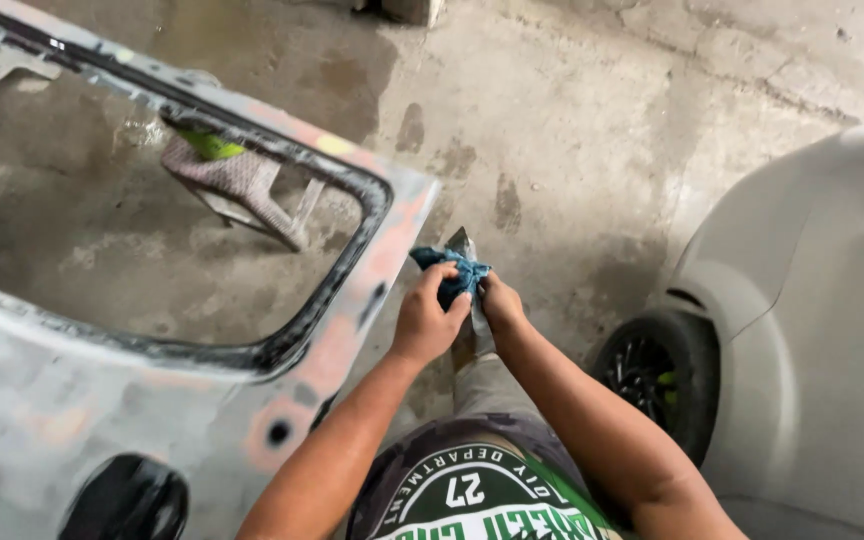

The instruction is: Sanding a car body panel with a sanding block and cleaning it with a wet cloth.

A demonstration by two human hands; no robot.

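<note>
Both hands meet at centre frame over the concrete floor (572, 150). The left hand (426, 322) and right hand (500, 305) each have their fingers clenched on a crumpled blue cloth (457, 275), bunched around what may be a grey sheet of sandpaper (462, 243) whose tip points toward 12 o'clock, its long axis running 12 to 6. At 9 o'clock lies a sanded grey car door panel (42, 400); at 3 o'clock stands a grey car (822, 330).
</note>
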